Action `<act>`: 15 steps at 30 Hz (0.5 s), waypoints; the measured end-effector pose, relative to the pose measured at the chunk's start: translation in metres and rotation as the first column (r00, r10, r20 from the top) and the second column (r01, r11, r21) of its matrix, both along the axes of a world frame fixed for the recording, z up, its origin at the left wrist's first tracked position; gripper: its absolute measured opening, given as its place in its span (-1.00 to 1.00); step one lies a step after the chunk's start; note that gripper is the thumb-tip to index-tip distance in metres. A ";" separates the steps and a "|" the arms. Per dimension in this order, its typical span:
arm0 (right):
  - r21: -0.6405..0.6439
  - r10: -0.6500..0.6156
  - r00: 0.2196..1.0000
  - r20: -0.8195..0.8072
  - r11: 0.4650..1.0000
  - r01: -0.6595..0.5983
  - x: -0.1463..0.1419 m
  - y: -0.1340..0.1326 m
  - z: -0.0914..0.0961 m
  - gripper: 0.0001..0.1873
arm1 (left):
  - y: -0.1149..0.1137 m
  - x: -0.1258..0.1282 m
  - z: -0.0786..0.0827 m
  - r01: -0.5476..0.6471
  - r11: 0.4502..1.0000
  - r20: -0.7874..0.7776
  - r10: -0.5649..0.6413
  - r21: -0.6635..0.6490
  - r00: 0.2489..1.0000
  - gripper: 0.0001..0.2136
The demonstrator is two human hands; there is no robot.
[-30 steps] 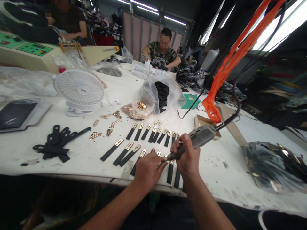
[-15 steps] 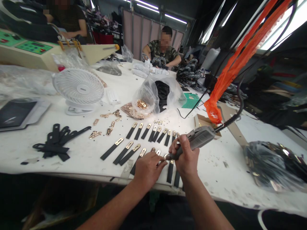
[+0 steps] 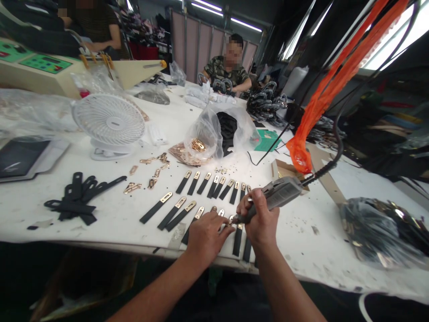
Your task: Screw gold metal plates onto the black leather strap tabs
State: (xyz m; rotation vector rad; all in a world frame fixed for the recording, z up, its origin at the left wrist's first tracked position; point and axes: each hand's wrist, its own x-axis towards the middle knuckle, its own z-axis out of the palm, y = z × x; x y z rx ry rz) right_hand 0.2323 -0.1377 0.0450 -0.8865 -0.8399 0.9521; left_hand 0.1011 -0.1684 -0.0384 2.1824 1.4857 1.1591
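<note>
My right hand (image 3: 259,221) is wrapped round a grey electric screwdriver (image 3: 275,197) whose tip points down-left at the gold end of a black strap. My left hand (image 3: 206,237) lies over the near straps with its fingers pinching that strap beside the tool tip. Two rows of black straps with gold metal tips (image 3: 187,205) lie on the white table (image 3: 110,223). A black coiled cable (image 3: 330,152) runs up from the tool.
A white desk fan (image 3: 109,125) stands at left, with a pile of plain black straps (image 3: 78,199) near it. A clear bag of gold fittings (image 3: 209,134) sits behind the rows. Orange plastic strips (image 3: 321,98) hang at right. Two other people sit at the far side.
Both hands stay at the same strap. The view has drifted slightly, and the tool has barely shifted.
</note>
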 end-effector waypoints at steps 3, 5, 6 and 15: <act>0.009 -0.004 1.000 -0.019 1.000 0.005 0.001 0.001 0.001 -0.58 | -0.001 0.001 0.001 -0.032 0.999 -0.020 0.033 0.023 0.999 -0.83; 0.018 -0.008 1.000 -0.021 1.000 0.009 0.002 0.003 0.002 -0.59 | -0.004 -0.002 0.003 -0.057 0.998 -0.050 0.059 0.039 0.997 -0.80; 0.022 -0.007 1.000 -0.016 1.000 0.008 0.003 0.003 0.001 -0.59 | -0.006 -0.005 0.003 -0.067 0.997 -0.068 0.070 0.044 0.995 -0.80; -0.035 0.021 0.998 0.058 0.999 -0.019 -0.011 0.012 -0.017 -0.58 | -0.011 -0.031 0.012 -0.120 0.993 -0.285 0.114 -0.004 0.952 -0.86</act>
